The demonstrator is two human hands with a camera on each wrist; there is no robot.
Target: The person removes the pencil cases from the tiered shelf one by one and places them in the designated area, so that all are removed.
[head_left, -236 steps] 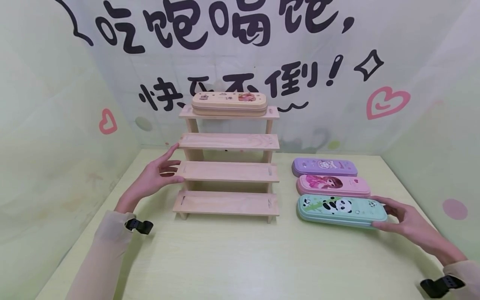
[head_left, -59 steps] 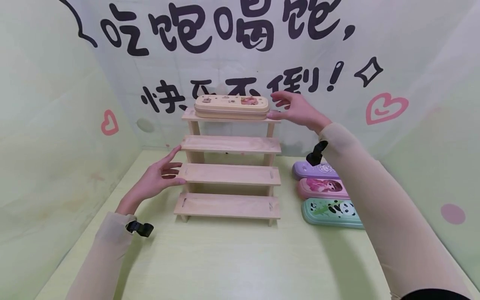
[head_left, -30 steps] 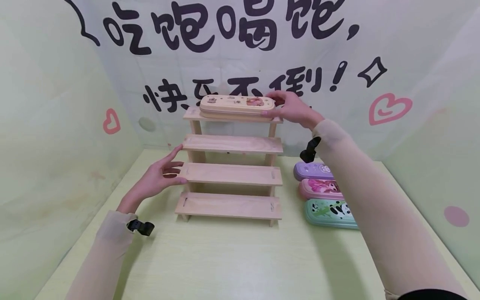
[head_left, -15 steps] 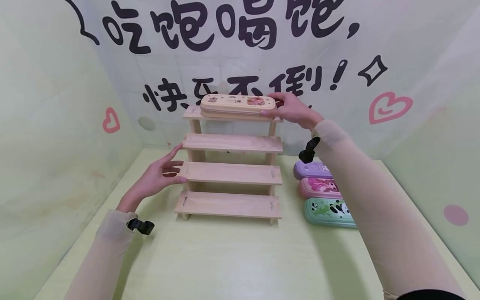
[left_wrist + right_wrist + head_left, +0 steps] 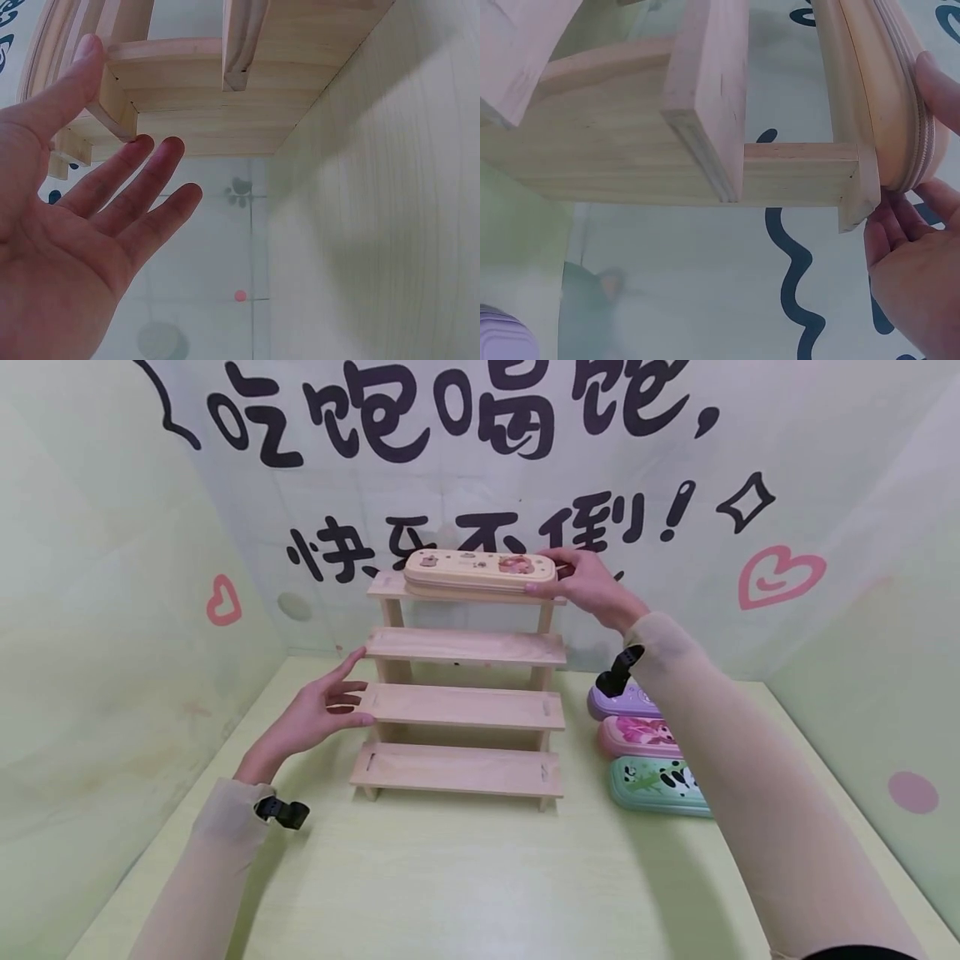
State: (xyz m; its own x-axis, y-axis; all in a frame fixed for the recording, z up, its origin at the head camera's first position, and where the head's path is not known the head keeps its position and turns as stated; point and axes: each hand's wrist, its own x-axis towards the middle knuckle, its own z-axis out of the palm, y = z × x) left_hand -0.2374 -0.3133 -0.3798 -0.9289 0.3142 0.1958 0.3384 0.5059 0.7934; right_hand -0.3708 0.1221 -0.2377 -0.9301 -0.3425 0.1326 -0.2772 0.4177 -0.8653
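Wood makes up the biggest thing on the bench (image 5: 465, 877): a four-step rack (image 5: 461, 710) standing near the back wall. On its top step lies a yellow pencil case (image 5: 480, 571), flat, its long axis running left to right along the step. The right hand (image 5: 592, 587) is at the case's right end, thumb and fingers curled round that end and gripping it, so the case stretches away leftward from the palm. The left hand (image 5: 318, 714) is far lower, fingers straight and spread, touching the left ends of the second and third steps and holding nothing. Three more pencil cases, purple (image 5: 618, 700), pink (image 5: 637, 735) and green (image 5: 652, 783), lie side by side on the bench right of the rack.
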